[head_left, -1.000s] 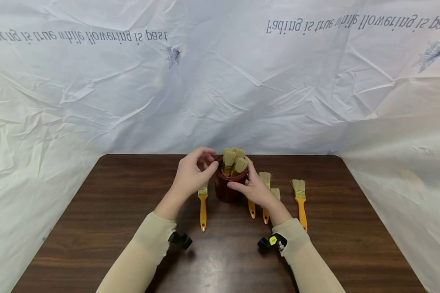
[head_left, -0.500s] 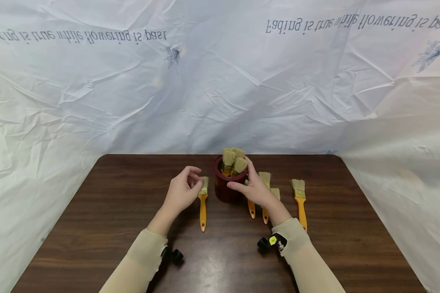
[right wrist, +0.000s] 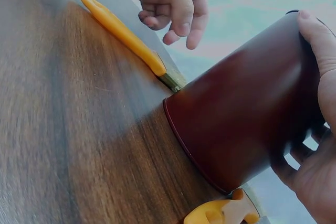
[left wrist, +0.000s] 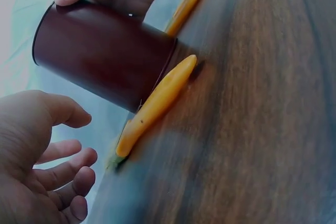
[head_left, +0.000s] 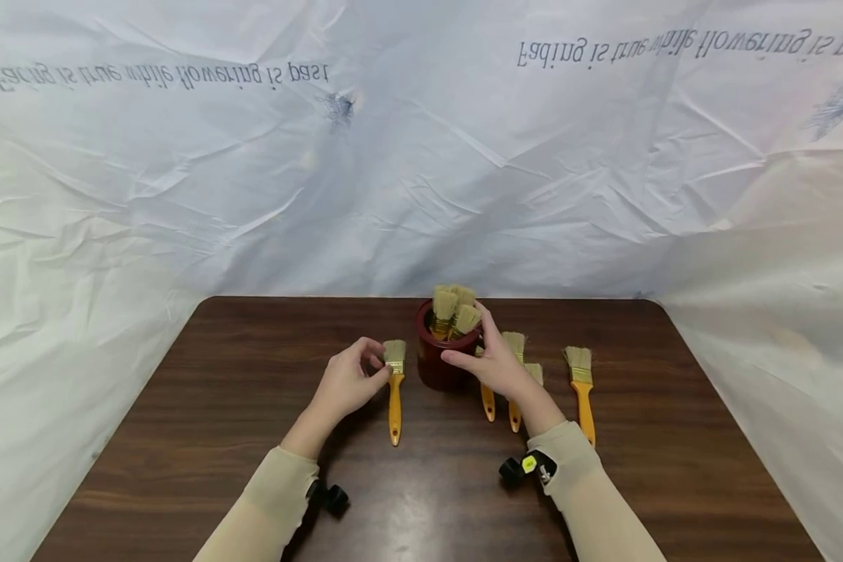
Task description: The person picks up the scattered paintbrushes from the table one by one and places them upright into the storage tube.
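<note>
My right hand (head_left: pixel 499 365) holds a dark red cylindrical pot (head_left: pixel 444 371), its thumb at the rim and its fingers round the side, as the right wrist view shows. Several paintbrushes (head_left: pixel 445 304) stand bristles up in the pot. Left of the pot, a paintbrush (head_left: pixel 395 410) with an orange handle lies flat, bristles pointing away from me. My left hand (head_left: pixel 344 381) hovers beside that brush's bristle end, fingers loosely bent. A gap shows between the left fingers (left wrist: pixel 79 179) and the brush in the left wrist view, and nothing is in that hand.
Several more orange-handled paintbrushes lie right of the pot, some partly behind my right hand and forearm. Farthest right lies a separate paintbrush (head_left: pixel 581 390). The dark wooden table (head_left: pixel 253 343) ends at a white cloth (head_left: pixel 407 187) hanging behind and at both sides.
My left hand has drawn back from the pot's rim, leftward and nearer to me, then come alongside the left brush. The right hand stays on the pot. The head view has shifted slightly.
</note>
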The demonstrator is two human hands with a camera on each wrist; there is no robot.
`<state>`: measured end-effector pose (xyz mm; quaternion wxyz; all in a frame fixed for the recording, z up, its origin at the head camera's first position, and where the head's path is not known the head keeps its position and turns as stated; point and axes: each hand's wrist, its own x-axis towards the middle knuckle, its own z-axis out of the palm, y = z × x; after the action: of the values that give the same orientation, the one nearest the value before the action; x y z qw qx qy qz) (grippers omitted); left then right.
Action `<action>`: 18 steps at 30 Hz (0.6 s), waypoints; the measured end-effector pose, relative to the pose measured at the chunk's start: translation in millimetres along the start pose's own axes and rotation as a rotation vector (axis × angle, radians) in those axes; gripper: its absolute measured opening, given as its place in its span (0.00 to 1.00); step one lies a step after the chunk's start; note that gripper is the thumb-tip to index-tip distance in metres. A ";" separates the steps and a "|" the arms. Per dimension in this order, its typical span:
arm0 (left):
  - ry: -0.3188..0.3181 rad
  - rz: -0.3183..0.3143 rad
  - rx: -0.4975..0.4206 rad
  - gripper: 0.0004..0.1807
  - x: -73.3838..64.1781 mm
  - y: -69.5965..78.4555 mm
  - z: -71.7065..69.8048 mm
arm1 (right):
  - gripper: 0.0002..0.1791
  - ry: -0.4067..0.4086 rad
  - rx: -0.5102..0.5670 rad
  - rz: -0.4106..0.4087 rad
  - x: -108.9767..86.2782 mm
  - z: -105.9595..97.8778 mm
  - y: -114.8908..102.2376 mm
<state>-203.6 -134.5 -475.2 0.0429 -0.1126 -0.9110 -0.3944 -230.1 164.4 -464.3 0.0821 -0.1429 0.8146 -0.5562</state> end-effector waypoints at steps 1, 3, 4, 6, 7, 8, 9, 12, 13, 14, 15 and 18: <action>-0.006 -0.004 0.003 0.17 0.0 -0.5 0.9 | 0.65 0.004 -0.002 0.003 -1.0 -0.5 0.5; -0.017 -0.014 0.011 0.17 -0.1 -1.0 1.8 | 0.65 0.007 0.001 0.002 -1.7 -0.8 1.1; -0.021 -0.020 0.019 0.18 -0.4 -1.2 2.2 | 0.65 0.008 0.000 0.000 -1.7 -0.6 1.5; -0.036 -0.029 0.026 0.19 -0.9 -1.6 3.0 | 0.65 0.012 0.003 -0.001 -1.1 -0.3 2.5; -0.046 -0.034 0.028 0.20 -0.9 -1.9 4.0 | 0.65 0.015 0.000 0.002 -0.9 -0.3 3.1; -0.056 -0.038 0.030 0.21 -0.9 -1.9 5.1 | 0.65 0.018 0.003 0.003 -0.8 -0.5 3.4; -0.068 -0.041 0.033 0.22 -1.0 -1.7 6.4 | 0.65 0.020 0.002 0.002 -0.8 -0.7 3.8; -0.102 -0.062 0.049 0.26 -1.5 -1.0 10.0 | 0.64 0.021 0.003 -0.006 -0.4 -0.7 4.4; -0.112 -0.070 0.058 0.28 -1.7 -0.5 11.0 | 0.64 0.017 0.000 -0.010 -0.2 -0.6 4.4; -0.121 -0.077 0.068 0.30 -1.9 0.2 11.9 | 0.64 0.013 0.001 -0.013 -0.1 -0.5 4.3; -0.129 -0.082 0.080 0.32 -2.1 0.6 12.7 | 0.64 0.010 0.000 -0.016 0.0 -0.5 4.3; -0.150 -0.086 0.104 0.35 -1.4 1.8 14.2 | 0.63 0.008 -0.001 -0.012 -0.2 -1.5 4.2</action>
<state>-201.6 -123.2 -483.8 -0.0366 -0.1000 -0.9349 -0.3387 -230.9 167.2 -467.7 0.0756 -0.1456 0.8142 -0.5569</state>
